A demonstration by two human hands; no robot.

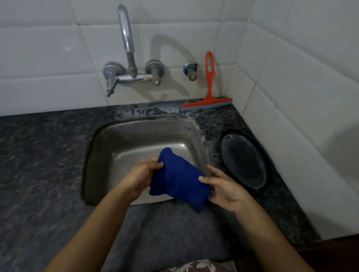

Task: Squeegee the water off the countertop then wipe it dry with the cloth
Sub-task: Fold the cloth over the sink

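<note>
A folded dark blue cloth (178, 179) hangs over the front of the steel sink (131, 142), held between both hands. My left hand (141, 178) grips its left edge with thumb on top. My right hand (223, 190) pinches its right edge. The orange squeegee (208, 92) stands at the back right, its blade on the dark speckled granite countertop (37, 161) and its handle leaning on the white tiled wall. Wet patches show on the counter strip behind the sink.
A chrome wall tap (128, 52) with two knobs arches over the sink. A small valve (190, 70) sits on the wall to its right. A black round plate (245, 158) lies on the counter right of the sink, close to the tiled side wall.
</note>
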